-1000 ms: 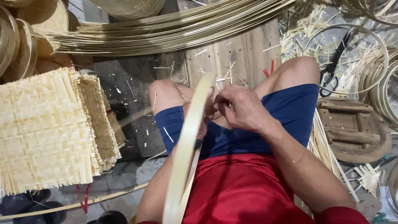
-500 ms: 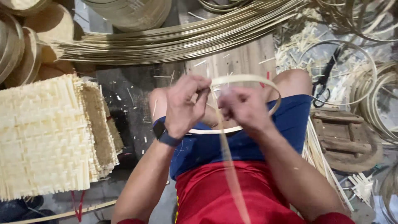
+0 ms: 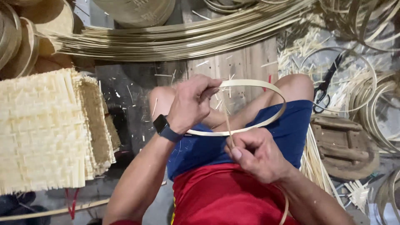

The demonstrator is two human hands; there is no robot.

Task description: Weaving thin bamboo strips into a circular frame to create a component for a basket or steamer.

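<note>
Above the lap, the left hand [image 3: 192, 104] pinches the pale round bamboo-strip hoop [image 3: 278, 111] – fingers closed – while the right hand [image 3: 256, 155] grips a thin bamboo sliver [image 3: 227, 124].

The bamboo hoop [image 3: 266, 89] is pale yellow-cream, same as the thin strip [image 3: 227, 121]. Shorts [image 3: 291, 125] are a strong blue, shirt [image 3: 225, 196] bright red. Watch [image 3: 164, 127] is black with a dark navy band. The woven mats [image 3: 41, 129] are light straw-yellow in a checkered basket weave. Floor [image 3: 129, 104] is dark grey, flecked with pale shavings. Scissors [image 3: 325, 85] are black.
</note>
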